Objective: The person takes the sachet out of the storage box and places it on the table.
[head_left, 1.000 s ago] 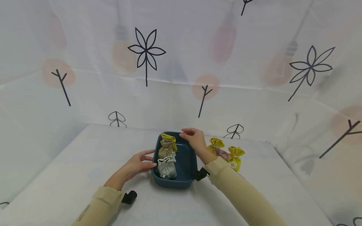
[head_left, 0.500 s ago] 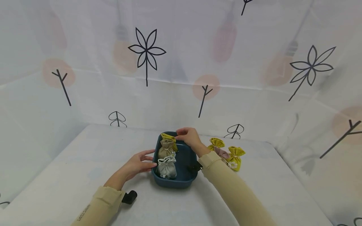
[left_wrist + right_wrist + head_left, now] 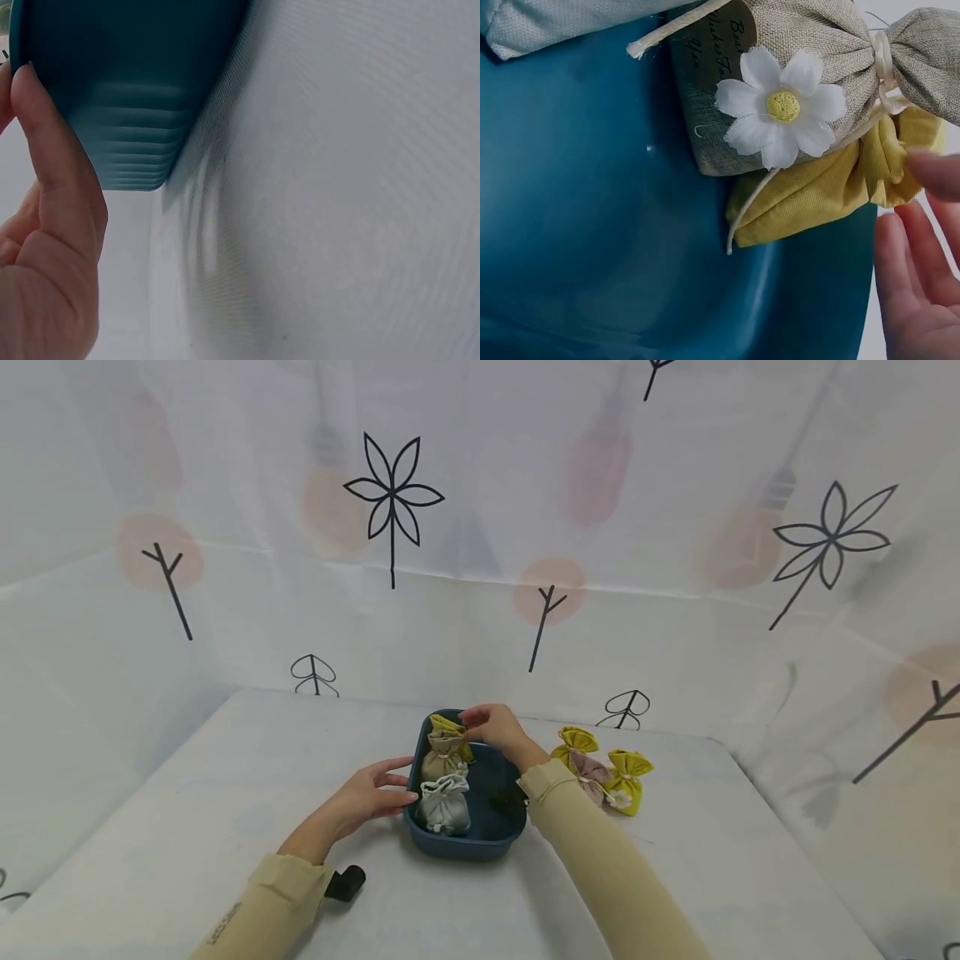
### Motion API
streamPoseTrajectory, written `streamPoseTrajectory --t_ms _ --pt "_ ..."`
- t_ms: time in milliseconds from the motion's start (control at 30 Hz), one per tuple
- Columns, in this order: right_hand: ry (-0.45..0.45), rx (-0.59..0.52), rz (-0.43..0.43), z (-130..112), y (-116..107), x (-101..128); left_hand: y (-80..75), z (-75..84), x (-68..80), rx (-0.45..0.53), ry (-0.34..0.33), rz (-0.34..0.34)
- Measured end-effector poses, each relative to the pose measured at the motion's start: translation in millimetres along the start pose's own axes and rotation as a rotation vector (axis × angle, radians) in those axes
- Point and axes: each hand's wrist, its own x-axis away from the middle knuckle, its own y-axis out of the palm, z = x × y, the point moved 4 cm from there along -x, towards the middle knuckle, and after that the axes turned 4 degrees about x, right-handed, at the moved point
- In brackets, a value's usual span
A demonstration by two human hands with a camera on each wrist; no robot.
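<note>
Table and backdrop, head view: I sit before a white-covered table (image 3: 187, 835) and a pale cloth backdrop (image 3: 465, 635) printed with black line flowers, twigs and blush circles.
Blue container, head view: the container (image 3: 468, 852) stands on the table; along its left side are a yellow pouch (image 3: 444, 722) at the far end, a beige pouch (image 3: 440, 762) and a grey pouch (image 3: 447, 810).
Loose pouches, head view: a mauve pouch (image 3: 590, 772) lies between two yellow ones, right of the container.
My hands, head view: left hand (image 3: 358, 793) spread against the container's left side; right hand (image 3: 497, 731) over its far end.
Sleeve lettering, head view: too small to read.
Container wall, left wrist view: ribbed-looking outside; my thumb rests near the rim.
Yellow pouch, right wrist view: my right thumb and fingers stand apart at its gathered top; contact unclear.
Beige pouch label, right wrist view: "Best Wishes", then "You", beside a white daisy (image 3: 783, 106).
</note>
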Motion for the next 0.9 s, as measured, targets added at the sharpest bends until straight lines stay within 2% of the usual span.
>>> streamPoseTrajectory --t_ms 200,300,433,667,900 --pt "-0.050 -0.010 -0.079 -5.0 3.6 1.4 -0.5 0.3 -0.2 -0.003 -0.003 0.005" --pt "-0.070 -0.009 -0.078 -6.4 4.8 2.0 -0.5 0.4 0.0 -0.006 0.000 0.004" --pt "-0.051 -0.006 -0.021 -4.4 5.3 0.8 -0.2 0.2 0.1 -0.008 0.004 0.001" --pt "0.039 -0.047 0.075 -1.3 4.6 -0.5 1.0 -0.1 -0.6 -0.005 -0.003 0.012" --pt "0.048 -0.121 0.189 4.4 -3.1 -1.6 0.4 -0.7 -0.9 0.001 0.010 -0.003"
